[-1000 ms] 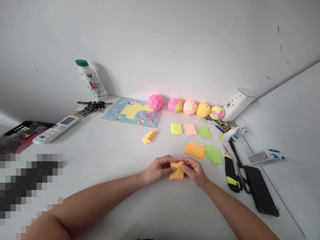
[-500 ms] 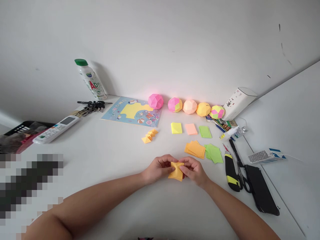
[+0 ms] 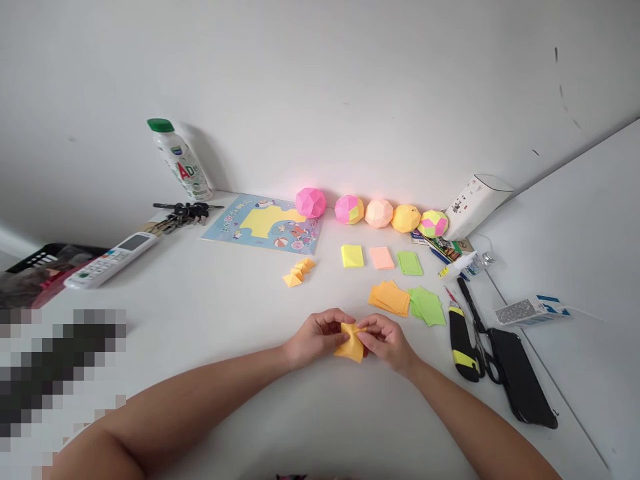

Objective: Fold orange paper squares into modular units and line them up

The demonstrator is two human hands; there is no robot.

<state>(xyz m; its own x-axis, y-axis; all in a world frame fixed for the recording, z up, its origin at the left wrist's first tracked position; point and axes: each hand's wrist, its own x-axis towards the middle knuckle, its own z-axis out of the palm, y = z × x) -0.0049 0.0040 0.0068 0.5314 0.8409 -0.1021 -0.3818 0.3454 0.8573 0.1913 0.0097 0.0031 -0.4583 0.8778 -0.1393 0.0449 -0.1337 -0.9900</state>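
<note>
Between my two hands is a creased orange paper square (image 3: 354, 348), lifted just over the white table. My left hand (image 3: 319, 339) pinches its left side with thumb and fingers. On the other side my right hand (image 3: 389, 341) grips the upper right edge, thumb in front. The fingertips behind the paper are partly hidden. Beyond the hands lie a fanned stack of orange paper (image 3: 390, 298) and a fanned stack of green paper (image 3: 427, 307). A short row of small folded orange paper pieces (image 3: 299, 272) rests farther left.
Several faceted paper balls (image 3: 379, 213) line the wall. Yellow (image 3: 352, 256), pink (image 3: 382, 258) and green (image 3: 410, 263) note pads lie before them. At right are a utility knife (image 3: 463, 343), scissors (image 3: 484, 353) and a black phone (image 3: 523, 377). A remote (image 3: 111, 260) and bottle (image 3: 181, 163) stand left.
The paper's lower part has shifted slightly left and looks more bent at its middle. Both hands keep their hold, with my right fingers moved a little.
</note>
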